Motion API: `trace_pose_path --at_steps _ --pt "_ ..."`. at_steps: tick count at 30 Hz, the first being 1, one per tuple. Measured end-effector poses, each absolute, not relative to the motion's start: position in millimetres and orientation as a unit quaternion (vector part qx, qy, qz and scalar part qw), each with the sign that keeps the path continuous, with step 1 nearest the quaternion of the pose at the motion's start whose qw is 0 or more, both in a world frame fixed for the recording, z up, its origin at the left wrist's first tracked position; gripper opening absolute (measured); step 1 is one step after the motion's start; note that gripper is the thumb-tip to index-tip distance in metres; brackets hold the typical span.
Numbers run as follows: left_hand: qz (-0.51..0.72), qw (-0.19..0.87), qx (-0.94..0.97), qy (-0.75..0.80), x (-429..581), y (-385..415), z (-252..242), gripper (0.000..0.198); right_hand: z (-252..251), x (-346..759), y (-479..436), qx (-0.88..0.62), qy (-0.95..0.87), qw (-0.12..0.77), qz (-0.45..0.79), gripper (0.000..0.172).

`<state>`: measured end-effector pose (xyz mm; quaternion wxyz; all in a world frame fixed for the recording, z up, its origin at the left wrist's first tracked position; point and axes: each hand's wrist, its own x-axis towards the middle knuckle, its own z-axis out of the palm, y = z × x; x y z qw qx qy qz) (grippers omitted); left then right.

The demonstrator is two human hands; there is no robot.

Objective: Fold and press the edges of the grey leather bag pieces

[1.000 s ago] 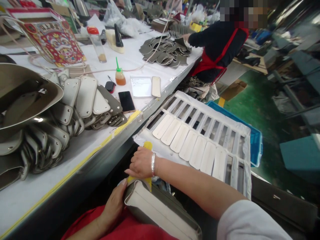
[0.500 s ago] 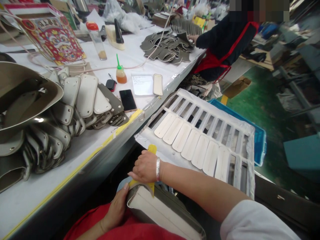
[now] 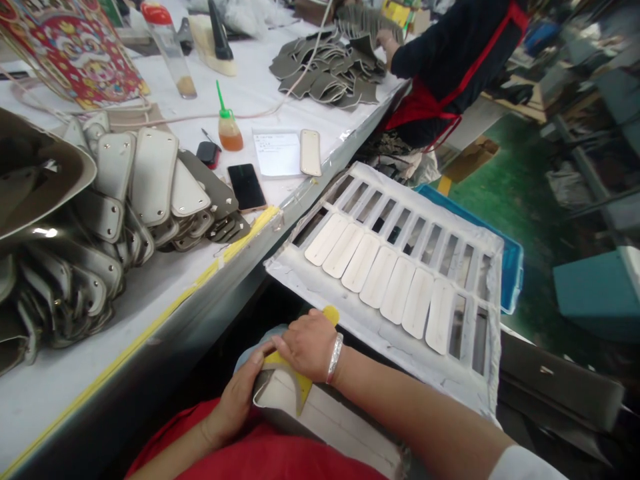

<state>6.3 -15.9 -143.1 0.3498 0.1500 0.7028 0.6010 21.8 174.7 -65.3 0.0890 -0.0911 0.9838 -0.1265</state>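
Head camera view showed us both hands working low, over a red garment (image 3: pixel 280 460). We saw the right hand (image 3: pixel 311 343), a silvery bracelet (image 3: pixel 335 358) at its wrist, with its grip closed round a flat yellow template (image 3: pixel 303 393), whose lower tip lay against the pale face of a long, grey-brown-edged panel (image 3: pixel 333 421). That panel lay slanted across our lap, below the edge of the surface (image 3: pixel 60 407). We found the left hand (image 3: pixel 240 393) touching the panel's near left end, just beside the right hand; its fingers were partly hidden, so we could not tell how tightly its grip was closed.

Beyond the hands we saw a slatted white rack (image 3: pixel 310 283) bearing seven pale rounded strips (image 3: pixel 385 280) in a row, with a blue crate (image 3: pixel 513 273) partly behind it. On the surface, we noted a heap of riveted straps (image 3: pixel 153 177) at left, a black-screened phone (image 3: pixel 247 187), an amber-filled squeeze bottle (image 3: pixel 230 133) and a written sheet (image 3: pixel 277 155). Farther off, a co-worker's hand (image 3: pixel 389 45) was beside a pile of grey-brown pieces (image 3: pixel 325 77).
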Motion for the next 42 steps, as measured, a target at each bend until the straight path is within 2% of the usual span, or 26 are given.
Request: trace_pose_path --at_steps 5,11,15,19,23,26,28,30,33,36,42 --pt "0.612 0.461 0.156 0.623 -5.6 3.0 -111.8 0.050 -60.9 46.2 171.7 -0.015 0.989 0.097 -0.106 0.049" --pt "0.593 0.535 0.183 0.573 -24.8 -8.0 -109.8 0.051 -44.2 81.3 179.9 0.079 0.983 0.153 -0.070 0.055" --pt "0.578 0.574 0.193 0.548 -38.6 -7.8 -101.5 0.054 -19.6 117.0 184.2 0.202 0.964 0.154 -0.083 0.060" --pt "0.515 0.564 0.304 0.569 -50.8 3.5 -90.3 0.045 2.6 156.0 174.1 0.311 0.923 0.112 -0.198 0.054" --pt "0.481 0.554 0.340 0.588 -60.3 13.2 -82.6 0.034 12.7 188.6 154.3 0.309 0.870 0.094 -0.373 0.035" --pt "0.462 0.553 0.340 0.604 -61.6 11.2 -76.4 0.026 10.7 201.8 134.9 0.304 0.830 0.048 -0.465 0.030" --pt "0.444 0.566 0.326 0.613 -57.4 4.2 -72.0 0.034 5.5 204.5 120.4 0.322 0.816 0.004 -0.480 0.029" --pt "0.427 0.586 0.304 0.617 -50.4 -5.5 -68.4 0.051 -0.8 204.3 106.0 0.340 0.821 -0.032 -0.457 0.028" --pt "0.428 0.651 0.240 0.579 -40.5 -18.2 -65.1 0.066 -8.9 202.0 86.4 0.354 0.828 -0.046 -0.432 0.027" --pt "0.456 0.706 0.174 0.513 -35.1 -22.2 -64.8 0.070 -15.3 198.6 71.1 0.355 0.809 -0.039 -0.467 0.026" --pt "0.529 0.704 0.117 0.459 -22.9 -16.3 -69.8 0.063 -40.7 183.5 57.2 0.353 0.765 -0.044 -0.536 0.024"
